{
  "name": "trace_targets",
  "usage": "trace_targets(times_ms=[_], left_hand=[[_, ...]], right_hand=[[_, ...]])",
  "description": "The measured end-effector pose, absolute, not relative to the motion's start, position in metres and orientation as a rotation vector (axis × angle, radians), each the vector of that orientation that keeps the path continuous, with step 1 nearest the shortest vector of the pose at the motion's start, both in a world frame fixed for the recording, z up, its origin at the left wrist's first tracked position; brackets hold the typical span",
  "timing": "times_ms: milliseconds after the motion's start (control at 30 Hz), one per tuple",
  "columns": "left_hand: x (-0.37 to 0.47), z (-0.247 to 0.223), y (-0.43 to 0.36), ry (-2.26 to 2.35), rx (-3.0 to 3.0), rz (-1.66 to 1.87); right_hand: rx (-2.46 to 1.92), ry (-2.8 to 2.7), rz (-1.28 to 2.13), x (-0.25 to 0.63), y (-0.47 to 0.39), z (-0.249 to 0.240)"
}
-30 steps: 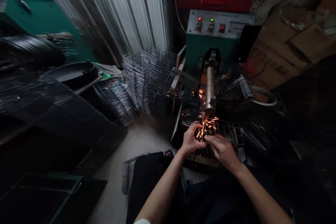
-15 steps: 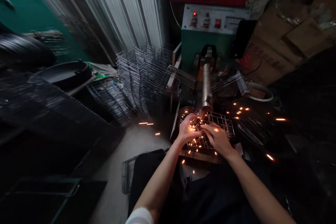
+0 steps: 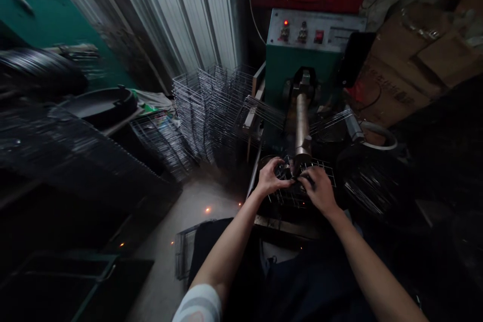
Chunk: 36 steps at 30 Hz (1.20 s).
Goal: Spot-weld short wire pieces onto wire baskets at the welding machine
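Observation:
Below the steel electrode arm (image 3: 302, 123) of a green spot welding machine (image 3: 277, 73) lies a wire grid (image 3: 325, 167), partly covered by my hands. My left hand (image 3: 269, 178) is curled at the grid's left side, thumb stretched toward the electrode tip. From the right, my right hand (image 3: 320, 188) pinches close beside that thumb, its fingers bent over the wires. Both hands are closed on the grid just under the tip. Exactly which wires the fingertips grip is too dark to tell.
Stacked wire baskets (image 3: 209, 110) stand left of the machine. A black round pan (image 3: 101, 105) sits farther left. Cardboard boxes (image 3: 403, 80) are piled at the right. A few sparks (image 3: 208, 210) glow over the concrete floor (image 3: 188, 201). A red light shines on the control panel (image 3: 317, 27).
The bright burst of sparks between my hands has died down to a few scattered glints. My hands stay close together under the electrode. The view has shifted slightly.

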<state>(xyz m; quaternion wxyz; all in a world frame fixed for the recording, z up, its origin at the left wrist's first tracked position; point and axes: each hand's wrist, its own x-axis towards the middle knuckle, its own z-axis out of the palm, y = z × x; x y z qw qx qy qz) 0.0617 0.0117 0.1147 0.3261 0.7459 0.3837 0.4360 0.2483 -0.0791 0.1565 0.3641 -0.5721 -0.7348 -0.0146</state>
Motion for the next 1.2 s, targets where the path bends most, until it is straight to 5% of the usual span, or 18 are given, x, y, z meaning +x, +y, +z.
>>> trace_targets(times_ms=[867, 1200], left_hand=[[0.055, 0.123, 0.03, 0.909, 2.091, 0.928], [0.016, 0.123, 0.102, 0.962, 1.969, 0.827]], right_hand=[[-1.456, -1.895, 0.048, 0.25, -0.077, 0.154], [-1.632, -1.858, 0.295, 0.336, -0.009, 0.187]])
